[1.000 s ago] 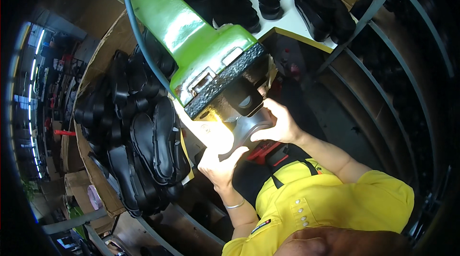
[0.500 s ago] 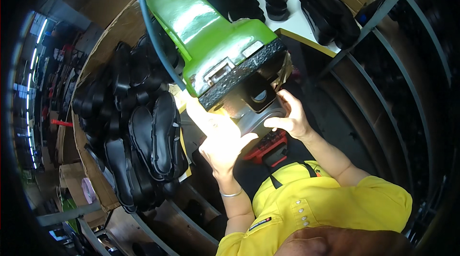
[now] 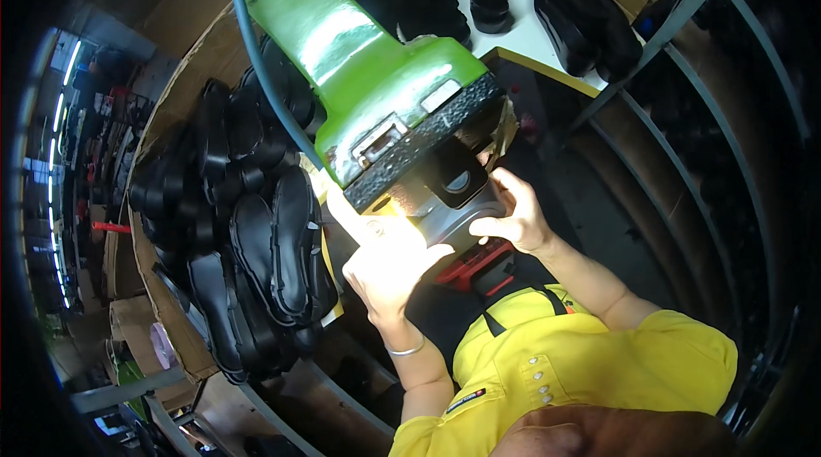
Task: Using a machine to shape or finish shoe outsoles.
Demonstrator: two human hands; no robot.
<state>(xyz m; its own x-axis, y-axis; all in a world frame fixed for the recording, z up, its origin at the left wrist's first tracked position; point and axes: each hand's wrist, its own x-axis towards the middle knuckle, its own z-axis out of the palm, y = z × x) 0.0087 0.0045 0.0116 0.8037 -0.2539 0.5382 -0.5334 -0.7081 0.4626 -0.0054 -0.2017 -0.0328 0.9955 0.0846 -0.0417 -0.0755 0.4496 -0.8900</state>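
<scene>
Below the head of a green machine (image 3: 385, 72), a dark grey, smooth, curved piece (image 3: 462, 219), apparently a shoe sole, is held between my two hands. My left hand (image 3: 385, 262) grips its left side, brightly lit; the thumb lies along the near edge and some fingers reach under the machine head. On the right side my right hand (image 3: 520, 216) pinches it between thumb and bent fingers. A black block with a rounded opening (image 3: 457, 176) hangs from the machine directly over the piece. The machine hides the far part of the piece and its contact point.
Many black shoe soles (image 3: 291, 243) are heaped on the left, beside cardboard (image 3: 175, 286). More soles (image 3: 581, 25) lie on a white tabletop (image 3: 547, 55) at the far right. Grey metal rack bars (image 3: 684, 106) rise on the right. A red object (image 3: 479, 267) sits below my hands.
The view has shifted slightly, so the machine appears a little further left and lower. Both hands keep their hold on the dark piece, with almost no change in grip.
</scene>
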